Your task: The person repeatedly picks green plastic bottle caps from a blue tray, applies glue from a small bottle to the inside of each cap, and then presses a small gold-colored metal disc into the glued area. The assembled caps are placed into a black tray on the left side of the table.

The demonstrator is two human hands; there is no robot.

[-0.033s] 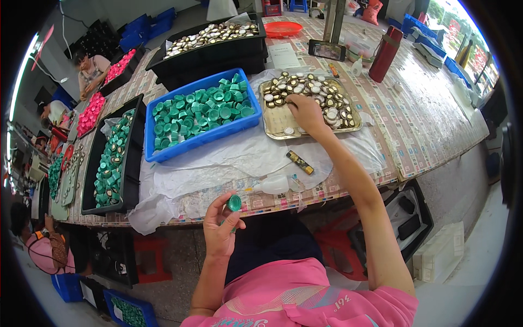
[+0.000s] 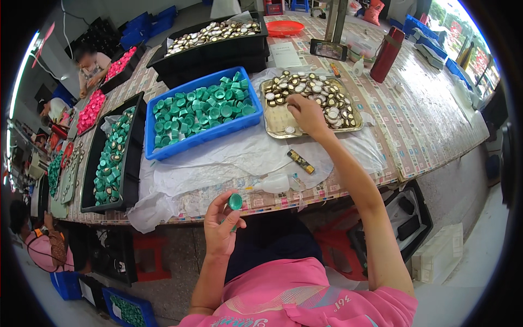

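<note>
My left hand (image 2: 220, 224) is raised in front of the table's near edge and pinches a green bottle cap (image 2: 235, 201) between thumb and fingers. My right hand (image 2: 306, 115) reaches out over a gold metal tray (image 2: 275, 123) of small round gold-and-white discs (image 2: 329, 103), its fingertips down among them. Whether it has taken hold of a disc is hidden by the fingers. Left of the tray stands a blue bin (image 2: 202, 136) full of green caps (image 2: 199, 107).
A black tray (image 2: 131, 180) of filled green caps sits at the left and a black crate (image 2: 212, 52) of discs at the back. White plastic sheet (image 2: 218, 163), a small black-gold stick (image 2: 300, 161), a red bottle (image 2: 385, 54) and a phone (image 2: 328, 50) lie about. Other people (image 2: 90, 61) work at the left.
</note>
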